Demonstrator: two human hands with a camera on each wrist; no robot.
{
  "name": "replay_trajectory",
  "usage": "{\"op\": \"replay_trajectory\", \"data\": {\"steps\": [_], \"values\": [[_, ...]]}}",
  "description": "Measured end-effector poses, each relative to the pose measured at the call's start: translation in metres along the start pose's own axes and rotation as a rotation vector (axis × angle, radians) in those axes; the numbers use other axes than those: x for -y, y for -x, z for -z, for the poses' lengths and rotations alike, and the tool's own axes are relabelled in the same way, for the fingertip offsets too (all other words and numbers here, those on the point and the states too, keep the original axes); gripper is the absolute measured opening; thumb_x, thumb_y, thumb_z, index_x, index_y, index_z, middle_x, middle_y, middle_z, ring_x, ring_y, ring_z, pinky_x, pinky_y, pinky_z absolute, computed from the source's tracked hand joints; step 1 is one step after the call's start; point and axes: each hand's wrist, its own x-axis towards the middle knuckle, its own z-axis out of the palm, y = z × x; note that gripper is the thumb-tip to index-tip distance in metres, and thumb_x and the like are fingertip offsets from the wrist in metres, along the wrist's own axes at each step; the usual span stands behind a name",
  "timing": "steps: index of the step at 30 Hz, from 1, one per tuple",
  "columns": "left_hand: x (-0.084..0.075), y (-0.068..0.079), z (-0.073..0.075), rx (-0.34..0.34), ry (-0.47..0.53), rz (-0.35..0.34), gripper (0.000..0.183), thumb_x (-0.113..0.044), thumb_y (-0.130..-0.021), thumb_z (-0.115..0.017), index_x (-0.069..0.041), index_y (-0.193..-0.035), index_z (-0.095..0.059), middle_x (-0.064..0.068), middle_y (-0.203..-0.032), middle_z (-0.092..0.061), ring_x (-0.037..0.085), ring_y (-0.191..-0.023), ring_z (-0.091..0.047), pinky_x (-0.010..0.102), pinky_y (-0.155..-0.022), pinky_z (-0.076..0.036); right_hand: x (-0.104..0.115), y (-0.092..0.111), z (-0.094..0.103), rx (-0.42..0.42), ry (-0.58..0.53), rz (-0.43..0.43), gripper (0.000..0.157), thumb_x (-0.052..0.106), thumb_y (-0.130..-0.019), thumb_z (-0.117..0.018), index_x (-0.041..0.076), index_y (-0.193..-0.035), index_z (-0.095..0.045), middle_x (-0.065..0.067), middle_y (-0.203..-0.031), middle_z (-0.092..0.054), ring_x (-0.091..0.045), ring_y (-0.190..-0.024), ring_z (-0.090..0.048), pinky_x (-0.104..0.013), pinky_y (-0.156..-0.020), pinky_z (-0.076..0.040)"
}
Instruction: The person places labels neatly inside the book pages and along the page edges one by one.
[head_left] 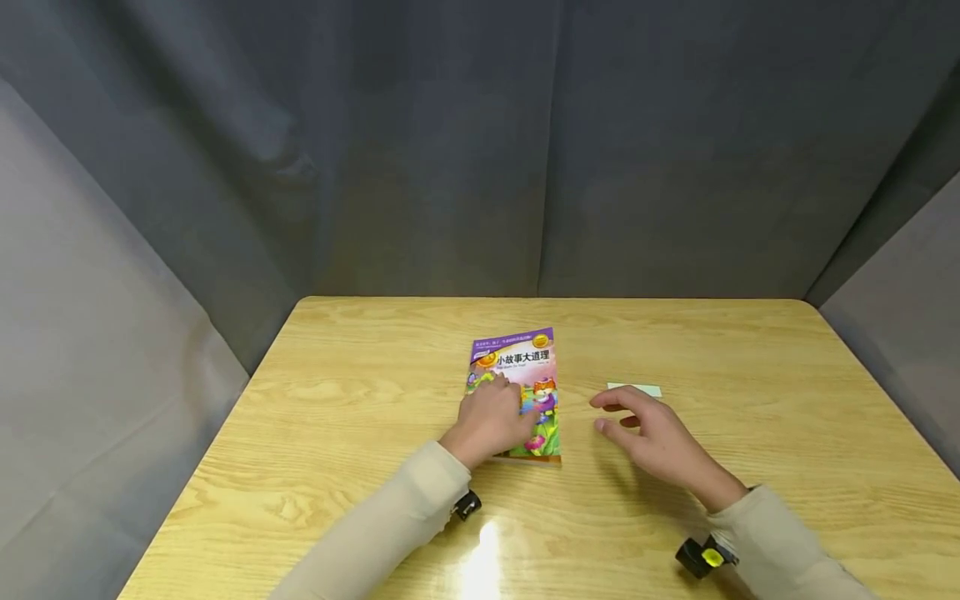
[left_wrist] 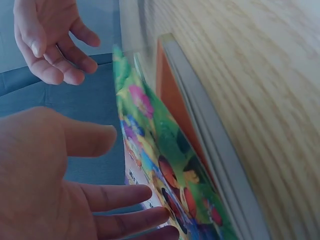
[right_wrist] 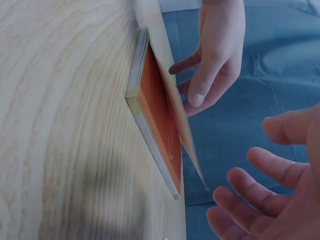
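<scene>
A colourful children's storybook (head_left: 549, 400) with a purple top band lies on the table, its front cover up. My left hand (head_left: 491, 417) is over the book's lower left part, and in the left wrist view its extended fingertips (left_wrist: 145, 192) meet the cover (left_wrist: 142, 125). The cover stands tilted away from the pages, and an orange inner page (right_wrist: 156, 107) shows beneath it in the right wrist view. To the right of the book hovers my right hand (head_left: 652, 437), holding nothing, with its fingers loosely bent and thumb apart.
A small pale green slip (head_left: 636, 389) lies on the wooden table (head_left: 360, 392) just beyond my right hand. Dark grey curtains (head_left: 435, 167) hang behind the table, and lighter cloth (head_left: 90, 358) hangs at the left side.
</scene>
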Motion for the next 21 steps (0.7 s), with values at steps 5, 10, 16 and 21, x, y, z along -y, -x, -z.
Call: {"op": "replay_trajectory", "data": {"steps": [5,10,16,21], "values": [[-0.003,-0.006,-0.005,0.022,0.006,0.029,0.047,-0.050,-0.096,-0.054,-0.006,-0.097,-0.071,0.013,-0.115,-0.066,0.031,-0.096,-0.065,0.048,-0.075,-0.059,-0.005,0.001,0.001,0.001,0.000,-0.015,0.026,0.020,-0.097,-0.064,0.009,-0.121,-0.065,-0.009,-0.121,-0.067,-0.031,-0.111,-0.064,-0.046,-0.086,-0.058],[-0.008,-0.014,-0.013,0.055,-0.051,0.064,0.051,-0.056,-0.094,-0.055,-0.009,-0.085,-0.075,0.015,-0.135,-0.060,0.034,-0.117,-0.060,0.048,-0.086,-0.058,-0.010,0.004,0.001,0.015,0.016,-0.024,0.027,0.020,-0.097,-0.064,0.009,-0.122,-0.065,-0.009,-0.122,-0.067,-0.032,-0.110,-0.063,-0.037,-0.083,-0.058],[-0.025,-0.027,-0.020,0.100,-0.223,0.117,0.068,-0.077,-0.084,-0.052,-0.015,-0.090,-0.079,0.010,-0.134,-0.062,0.027,-0.113,-0.062,0.039,-0.081,-0.059,-0.013,0.005,0.003,0.048,0.029,-0.006,0.028,0.019,-0.097,-0.064,0.007,-0.123,-0.064,-0.010,-0.123,-0.066,-0.033,-0.110,-0.064,-0.029,-0.080,-0.058],[-0.035,-0.034,-0.021,0.108,-0.319,0.157,0.074,-0.081,-0.081,-0.052,-0.015,-0.100,-0.080,0.013,-0.135,-0.061,0.028,-0.111,-0.064,0.036,-0.081,-0.060,-0.013,0.004,0.005,0.049,0.027,0.010,0.028,0.018,-0.097,-0.064,0.008,-0.124,-0.064,-0.012,-0.124,-0.065,-0.034,-0.110,-0.065,-0.035,-0.081,-0.059]]}}
